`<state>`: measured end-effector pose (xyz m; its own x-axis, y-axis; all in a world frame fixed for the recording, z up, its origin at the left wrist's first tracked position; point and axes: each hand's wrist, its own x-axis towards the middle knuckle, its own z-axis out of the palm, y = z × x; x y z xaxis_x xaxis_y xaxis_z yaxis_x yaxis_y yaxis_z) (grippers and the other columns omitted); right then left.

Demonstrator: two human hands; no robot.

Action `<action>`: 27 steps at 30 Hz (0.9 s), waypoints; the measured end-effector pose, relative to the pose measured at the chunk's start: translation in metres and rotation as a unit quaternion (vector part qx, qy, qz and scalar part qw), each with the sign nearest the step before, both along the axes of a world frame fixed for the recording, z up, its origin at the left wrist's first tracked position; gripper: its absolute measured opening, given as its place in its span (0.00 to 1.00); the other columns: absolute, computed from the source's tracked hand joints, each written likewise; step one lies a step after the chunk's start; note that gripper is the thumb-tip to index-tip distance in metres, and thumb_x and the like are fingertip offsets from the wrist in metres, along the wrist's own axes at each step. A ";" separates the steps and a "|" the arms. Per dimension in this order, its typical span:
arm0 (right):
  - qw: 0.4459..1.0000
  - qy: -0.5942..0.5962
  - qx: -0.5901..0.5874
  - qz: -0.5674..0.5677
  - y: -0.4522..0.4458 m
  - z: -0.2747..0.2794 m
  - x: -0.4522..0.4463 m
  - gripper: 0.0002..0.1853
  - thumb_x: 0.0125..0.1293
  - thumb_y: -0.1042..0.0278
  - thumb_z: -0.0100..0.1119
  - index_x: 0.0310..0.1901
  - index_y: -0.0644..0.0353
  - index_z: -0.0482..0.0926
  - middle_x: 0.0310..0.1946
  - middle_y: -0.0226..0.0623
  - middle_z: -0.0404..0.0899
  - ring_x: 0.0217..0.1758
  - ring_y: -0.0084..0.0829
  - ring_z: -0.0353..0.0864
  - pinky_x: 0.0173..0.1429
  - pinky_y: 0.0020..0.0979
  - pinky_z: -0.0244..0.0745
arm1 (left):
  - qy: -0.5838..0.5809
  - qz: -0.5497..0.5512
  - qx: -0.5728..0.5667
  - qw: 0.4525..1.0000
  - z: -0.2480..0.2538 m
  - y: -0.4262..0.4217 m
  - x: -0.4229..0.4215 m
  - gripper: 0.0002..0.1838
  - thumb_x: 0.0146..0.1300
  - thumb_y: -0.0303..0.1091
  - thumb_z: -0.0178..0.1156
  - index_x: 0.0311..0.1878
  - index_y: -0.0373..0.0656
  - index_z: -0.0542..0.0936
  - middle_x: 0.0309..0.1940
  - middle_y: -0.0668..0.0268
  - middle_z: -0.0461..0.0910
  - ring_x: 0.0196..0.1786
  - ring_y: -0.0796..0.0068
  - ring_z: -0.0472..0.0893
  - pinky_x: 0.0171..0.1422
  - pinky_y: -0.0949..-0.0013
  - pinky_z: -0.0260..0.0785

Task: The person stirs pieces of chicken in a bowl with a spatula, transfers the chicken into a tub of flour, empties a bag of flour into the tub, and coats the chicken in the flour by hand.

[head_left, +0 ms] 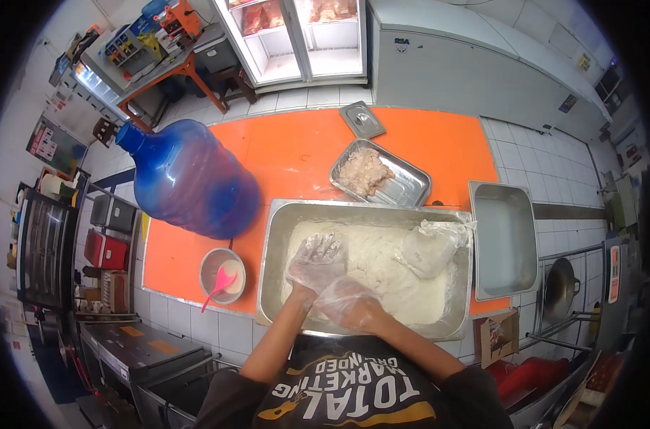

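Note:
My left hand (316,261), in a clear plastic glove, is over the flour (382,279) in a large metal tray (268,286). Its fingers are stretched out and caked with flour. At its wrist, my right hand (350,304), in a loose clear glove, closes on the left glove's cuff; the plastic partly veils its fingers. A flour-dusted, crumpled plastic bag (430,249) lies in the right part of the tray. Behind the tray, a smaller metal pan (407,187) holds pale, coated raw pieces (365,171), probably meat.
A metal bowl (212,268) with creamy liquid and a pink spoon (220,287) stands left. Beyond it lies a big blue water bottle (189,179). An empty-looking deep metal pan (505,243) is on the right; a metal lid (363,119) rests at the back of the orange table (282,150).

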<state>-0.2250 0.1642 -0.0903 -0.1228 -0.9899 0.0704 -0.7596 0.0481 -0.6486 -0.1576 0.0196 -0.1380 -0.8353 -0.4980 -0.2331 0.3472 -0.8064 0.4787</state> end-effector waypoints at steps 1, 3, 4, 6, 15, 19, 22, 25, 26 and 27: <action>0.997 -0.048 -0.060 -0.010 0.001 -0.003 0.004 0.14 0.67 0.58 0.49 0.37 0.58 0.80 0.40 0.47 0.80 0.46 0.48 0.77 0.52 0.45 0.72 | 0.001 -0.003 -0.001 1.000 -0.007 0.000 -0.003 0.24 0.75 0.45 0.41 0.66 0.40 0.64 0.67 0.52 0.64 0.69 0.52 0.65 0.74 0.46 0.57; 0.998 -0.059 -0.026 -0.027 -0.003 -0.013 0.006 0.13 0.67 0.58 0.50 0.39 0.58 0.80 0.41 0.47 0.80 0.47 0.48 0.77 0.52 0.43 0.73 | -0.010 0.016 0.163 0.987 -0.010 -0.002 -0.009 0.25 0.75 0.47 0.39 0.67 0.41 0.63 0.69 0.53 0.62 0.72 0.54 0.61 0.75 0.46 0.54; 0.997 -0.070 0.011 -0.042 -0.005 -0.018 0.006 0.14 0.67 0.58 0.50 0.42 0.58 0.80 0.43 0.47 0.79 0.47 0.47 0.77 0.53 0.42 0.74 | -0.009 0.014 0.161 0.987 -0.007 0.000 -0.008 0.25 0.75 0.47 0.39 0.67 0.41 0.63 0.69 0.53 0.62 0.72 0.54 0.61 0.75 0.46 0.54; 0.996 -0.080 0.005 -0.032 -0.008 -0.025 0.005 0.13 0.67 0.60 0.50 0.43 0.58 0.80 0.43 0.46 0.80 0.47 0.47 0.78 0.53 0.41 0.74 | -0.007 0.033 0.109 0.993 0.001 0.004 -0.005 0.25 0.75 0.47 0.39 0.67 0.41 0.64 0.69 0.55 0.62 0.72 0.53 0.60 0.74 0.43 0.54; 0.996 -0.032 0.010 0.077 -0.008 -0.027 0.001 0.10 0.63 0.69 0.49 0.39 0.62 0.79 0.38 0.47 0.81 0.43 0.43 0.81 0.50 0.41 0.76 | -0.216 -0.076 -0.410 0.883 -0.129 -0.021 0.000 0.25 0.69 0.39 0.51 0.65 0.37 0.68 0.61 0.54 0.71 0.64 0.59 0.71 0.69 0.63 0.62; 0.961 0.073 0.268 0.009 -0.009 -0.019 -0.049 0.10 0.60 0.72 0.48 0.36 0.64 0.80 0.34 0.51 0.81 0.38 0.47 0.81 0.49 0.43 0.76 | -0.326 -0.101 -0.338 0.877 -0.098 -0.015 -0.024 0.22 0.66 0.37 0.52 0.61 0.37 0.71 0.52 0.51 0.77 0.54 0.53 0.77 0.60 0.59 0.68; 0.984 0.045 0.131 -0.108 0.016 -0.106 -0.061 0.11 0.61 0.71 0.46 0.33 0.65 0.79 0.34 0.53 0.80 0.39 0.50 0.81 0.49 0.45 0.75 | -0.287 -0.280 -0.815 0.419 -0.059 0.009 -0.036 0.16 0.66 0.36 0.48 0.49 0.35 0.77 0.44 0.46 0.79 0.45 0.45 0.77 0.50 0.51 0.69; 0.973 0.004 0.229 -0.010 0.038 -0.105 -0.047 0.13 0.62 0.70 0.45 0.31 0.66 0.79 0.36 0.52 0.80 0.42 0.50 0.80 0.49 0.47 0.73 | -0.221 -0.354 -0.736 0.533 -0.022 0.029 -0.014 0.14 0.63 0.38 0.49 0.39 0.36 0.77 0.41 0.48 0.80 0.44 0.47 0.78 0.51 0.51 0.69; 0.972 0.014 0.233 0.029 0.046 -0.110 -0.044 0.13 0.62 0.69 0.44 0.33 0.65 0.80 0.38 0.51 0.81 0.44 0.48 0.80 0.51 0.46 0.73 | -0.220 -0.354 -0.736 0.533 -0.031 0.028 -0.004 0.14 0.63 0.38 0.49 0.39 0.36 0.77 0.41 0.48 0.80 0.44 0.47 0.78 0.51 0.51 0.69; 0.969 0.023 0.238 0.068 0.052 -0.113 -0.047 0.14 0.63 0.68 0.44 0.36 0.64 0.81 0.40 0.50 0.81 0.46 0.47 0.80 0.52 0.45 0.73 | -0.184 -0.359 -0.726 0.557 -0.045 0.023 0.011 0.15 0.64 0.39 0.49 0.41 0.37 0.79 0.40 0.48 0.80 0.44 0.46 0.78 0.51 0.51 0.70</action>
<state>-0.2723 0.2162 -0.2036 0.0035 -0.9186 -0.3952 -0.8078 0.2304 -0.5426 -0.1462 0.0425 -0.1832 -0.9690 0.0466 -0.2425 -0.1535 0.6555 0.7394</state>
